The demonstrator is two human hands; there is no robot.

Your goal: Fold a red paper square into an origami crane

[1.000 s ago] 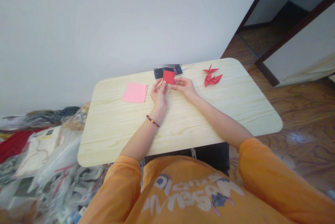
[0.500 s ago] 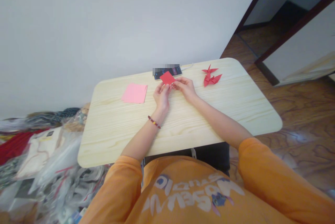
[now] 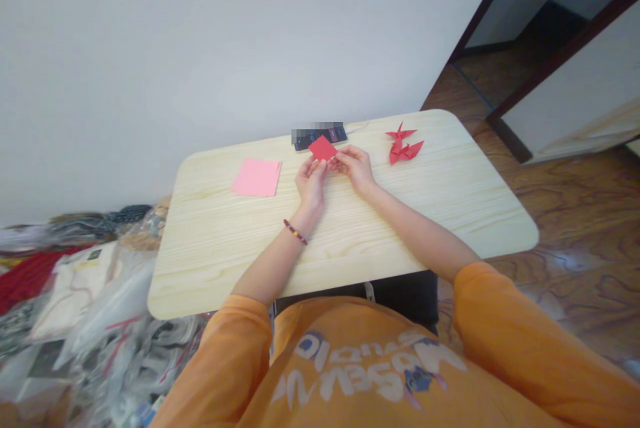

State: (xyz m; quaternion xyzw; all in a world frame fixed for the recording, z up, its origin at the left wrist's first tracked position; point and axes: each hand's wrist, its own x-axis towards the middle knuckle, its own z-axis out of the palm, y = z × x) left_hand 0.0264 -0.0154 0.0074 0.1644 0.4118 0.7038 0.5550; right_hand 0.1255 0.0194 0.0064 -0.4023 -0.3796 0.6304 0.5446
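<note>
A small red folded paper (image 3: 323,148), diamond-shaped from here, is held up over the middle of the table between both hands. My left hand (image 3: 312,178) pinches its lower corner with the thumb in front. At its right corner, my right hand (image 3: 353,163) grips the paper between thumb and fingers. To the left lies a stack of pink square paper sheets (image 3: 257,177). Several red folded paper cranes (image 3: 403,148) sit together to the right of my right hand. Just behind the held paper is a phone (image 3: 334,134), partly covered by it.
The pale wooden table (image 3: 210,235) has rounded corners and stands against a white wall (image 3: 225,35). A white cable (image 3: 358,128) runs from the phone. Plastic-bagged clothes (image 3: 125,335) are piled on the left. A doorway (image 3: 525,21) opens at the right.
The red paper has shifted slightly to the right and turned a little in my fingers. Both hands keep their hold, and the other things on the table have stayed put.
</note>
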